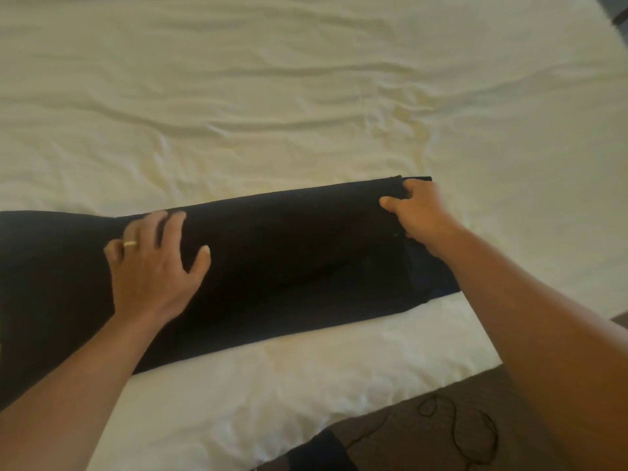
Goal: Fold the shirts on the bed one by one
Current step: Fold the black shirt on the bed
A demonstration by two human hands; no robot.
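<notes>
Nearest my view, a thin dark cord (455, 426) lies looped on a brown surface (407, 433) at the bed's near edge, just beside a small patch of dark cloth (323, 450) I cannot identify. Both bare forearms reach forward from there across a strip of wrinkled cream-white bed sheet (272, 385).

Beyond that strip lies the dark navy, almost black fabric shirt (289, 266), folded into a long band that runs from the left edge of my view up toward the right, flat on the bed. I see my left hand (153, 263) resting palm-down on the left part of the shirt, fingers spread and straight, pressing the cloth; a gold ring (130, 243) sits on one finger. My right hand (418, 212) is at the shirt's far right end, thumb and curled fingers pinching the top layer of fabric at its corner, with a lower layer of the same dark cloth showing just beside the wrist.

Past the shirt, the creased cream sheet stretches to the far side, where a dark corner (616, 10) shows at top right.
</notes>
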